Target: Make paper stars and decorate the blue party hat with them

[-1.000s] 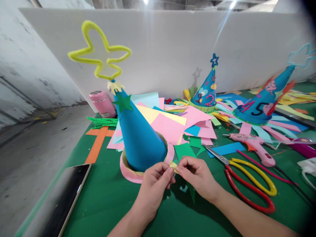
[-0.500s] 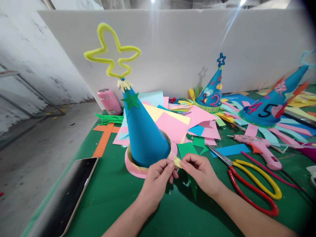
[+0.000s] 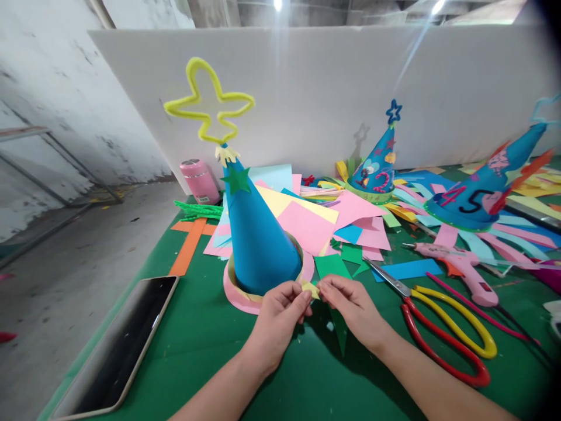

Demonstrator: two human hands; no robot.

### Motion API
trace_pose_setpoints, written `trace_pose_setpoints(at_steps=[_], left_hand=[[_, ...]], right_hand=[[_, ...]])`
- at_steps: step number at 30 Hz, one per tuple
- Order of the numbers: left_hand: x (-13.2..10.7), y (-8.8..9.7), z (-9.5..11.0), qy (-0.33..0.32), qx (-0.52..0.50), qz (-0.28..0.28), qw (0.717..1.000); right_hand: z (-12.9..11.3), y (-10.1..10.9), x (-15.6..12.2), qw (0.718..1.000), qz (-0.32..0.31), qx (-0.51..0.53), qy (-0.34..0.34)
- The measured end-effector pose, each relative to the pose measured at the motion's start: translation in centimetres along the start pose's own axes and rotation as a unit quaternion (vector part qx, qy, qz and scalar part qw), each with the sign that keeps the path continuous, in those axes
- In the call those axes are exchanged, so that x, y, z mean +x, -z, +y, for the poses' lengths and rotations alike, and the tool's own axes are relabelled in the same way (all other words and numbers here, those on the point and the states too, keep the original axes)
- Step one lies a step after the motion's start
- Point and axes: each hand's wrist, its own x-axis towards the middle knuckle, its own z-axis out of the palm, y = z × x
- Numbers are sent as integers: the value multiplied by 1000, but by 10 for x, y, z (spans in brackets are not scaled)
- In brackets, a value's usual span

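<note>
My left hand (image 3: 283, 318) pinches a small yellow paper piece (image 3: 310, 289) with pointed edges between thumb and fingers. At the piece's right edge, the closed fingertips of my right hand (image 3: 350, 304) meet it; their exact grip is partly hidden. Just behind my left hand stands a blue paper cone hat (image 3: 263, 245) with a pink brim (image 3: 239, 298). A green star (image 3: 237, 180) is on its upper side, and a yellow fuzzy wire shape (image 3: 210, 108) tops it. Below my right fingers are a green paper scrap (image 3: 339, 330) and a tiny pale scrap (image 3: 329, 326).
Scissors (image 3: 412, 292) with red and yellow handles and a pink glue gun (image 3: 468, 269) lie at right. A phone (image 3: 118, 345) is at the left edge. Behind are coloured papers (image 3: 307, 222), a pink bottle (image 3: 200, 181) and two decorated hats (image 3: 377, 164).
My right fingertips have shifted slightly on the yellow piece, showing more of it by my left hand. A tiny pale scrap now shows beneath. The camera view has tilted a little.
</note>
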Motion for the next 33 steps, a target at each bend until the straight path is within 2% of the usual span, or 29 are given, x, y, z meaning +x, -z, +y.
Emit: trace_pose_setpoints(at_steps=[7, 13, 20, 26, 33], left_hand=[[1, -1, -1, 4, -1, 19, 1000], [1, -3, 0, 56, -106, 38, 992], [-1, -2, 1, 80, -189, 5, 979], [-2, -2, 3, 56, -171, -22, 983], [-2, -2, 1, 44, -138, -16, 989]], right_hand=[[3, -5, 1, 999, 0, 26, -29], [3, -4, -1, 999, 6, 31, -20], [-1, -3, -5, 993, 4, -65, 99], [0, 1, -4, 988, 9, -71, 138], [2, 3, -3, 975, 13, -115, 188]])
